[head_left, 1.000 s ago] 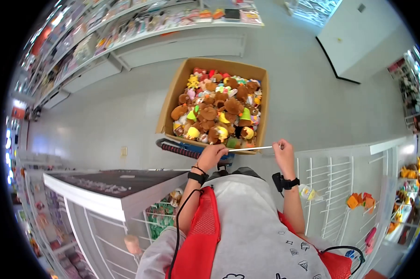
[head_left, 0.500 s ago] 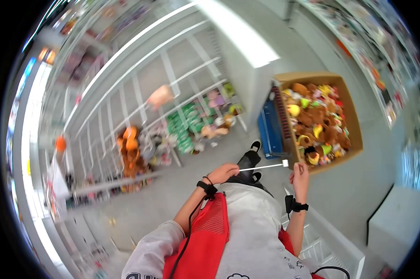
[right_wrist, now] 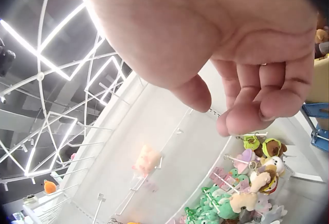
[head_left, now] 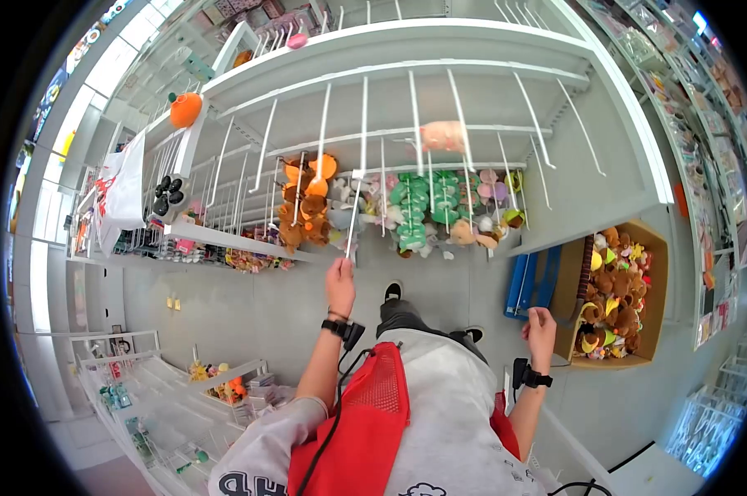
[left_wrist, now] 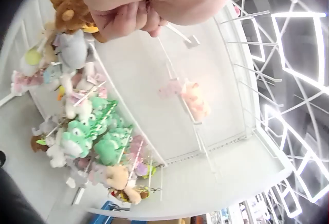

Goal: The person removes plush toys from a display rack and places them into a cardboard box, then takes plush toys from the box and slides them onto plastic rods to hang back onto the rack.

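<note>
In my left hand is a thin white display hook, a straight rod with a small flat plate at its far end. My fingers curl round the near end, and the rod points away toward the rack. From the left wrist view, the fist hides most of the rod. My right hand hangs loosely curled and holds nothing, beside the cardboard box of small plush toys. Ahead is a white rack with bare hooks, a pink plush, green plush toys and brown-orange plush toys.
A blue cart stands by the box. Shelves with packaged goods run along the right. Behind on the left is a low white rack. An orange plush hangs at the rack's left end.
The body has turned left, from the box of plush toys to the rack. My right hand has let go of the display hook's end; my left hand keeps it and now reaches forward.
</note>
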Action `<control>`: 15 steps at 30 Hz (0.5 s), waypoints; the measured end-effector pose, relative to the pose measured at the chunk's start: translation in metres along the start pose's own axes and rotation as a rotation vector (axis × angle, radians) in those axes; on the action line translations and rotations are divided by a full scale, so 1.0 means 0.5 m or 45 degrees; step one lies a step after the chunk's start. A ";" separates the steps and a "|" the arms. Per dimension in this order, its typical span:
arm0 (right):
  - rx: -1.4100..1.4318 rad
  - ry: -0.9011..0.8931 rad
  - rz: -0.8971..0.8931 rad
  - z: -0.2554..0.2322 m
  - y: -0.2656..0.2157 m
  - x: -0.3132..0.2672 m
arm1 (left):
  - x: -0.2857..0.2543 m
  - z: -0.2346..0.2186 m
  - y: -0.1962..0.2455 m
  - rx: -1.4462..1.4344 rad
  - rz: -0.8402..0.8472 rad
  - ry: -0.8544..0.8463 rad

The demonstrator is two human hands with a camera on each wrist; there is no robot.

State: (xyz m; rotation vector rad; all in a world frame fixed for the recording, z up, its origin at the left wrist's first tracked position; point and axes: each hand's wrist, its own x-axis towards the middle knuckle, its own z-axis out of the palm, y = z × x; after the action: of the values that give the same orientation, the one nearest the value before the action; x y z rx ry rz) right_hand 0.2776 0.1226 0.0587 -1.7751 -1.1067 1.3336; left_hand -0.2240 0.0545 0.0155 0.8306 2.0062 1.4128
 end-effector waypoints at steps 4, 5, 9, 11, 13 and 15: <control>-0.022 -0.003 -0.027 0.161 -0.057 0.006 | 0.259 0.040 -0.096 0.022 0.077 0.104; -0.015 -0.011 -0.030 0.190 -0.072 -0.011 | 0.272 0.038 -0.078 0.015 0.058 0.100; 0.025 -0.020 -0.054 0.343 -0.115 -0.016 | 0.377 0.078 -0.078 0.126 0.111 0.167; 0.002 -0.006 -0.042 0.395 -0.157 -0.048 | 0.375 0.085 -0.077 -0.086 -0.100 0.142; 0.055 -0.027 -0.026 0.438 -0.177 -0.076 | 0.352 0.066 0.041 -0.278 -0.363 0.035; 0.047 -0.067 -0.018 0.472 -0.189 -0.088 | 0.345 0.094 0.052 -0.472 -0.637 -0.069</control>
State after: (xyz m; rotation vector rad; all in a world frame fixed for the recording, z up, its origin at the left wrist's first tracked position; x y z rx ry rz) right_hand 0.0223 0.1264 0.0946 -1.7118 -1.1138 1.3904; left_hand -0.2992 0.2189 0.0119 0.1832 1.6761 1.3757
